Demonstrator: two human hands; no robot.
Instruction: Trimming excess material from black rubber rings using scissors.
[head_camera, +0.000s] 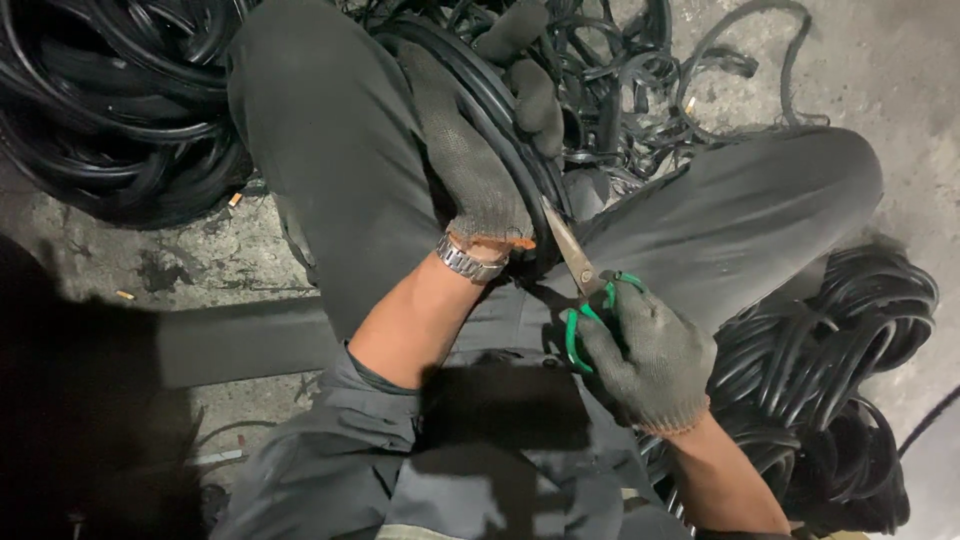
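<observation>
My left hand (480, 140), in a grey knit glove with a metal watch at the wrist, grips a black rubber ring (500, 125) that rests across my left thigh. My right hand (645, 355), also gloved, holds green-handled scissors (580, 275). The metal blades point up and left and meet the lower edge of the rubber ring just below my left wrist. The blade tips are partly hidden by the ring.
A heap of black rubber rings (110, 100) lies at the top left. Another pile (840, 370) sits at the right by my right knee. Cut black strips (690, 70) are scattered on the concrete floor (880, 60) ahead. My grey-trousered legs (330, 150) spread to either side.
</observation>
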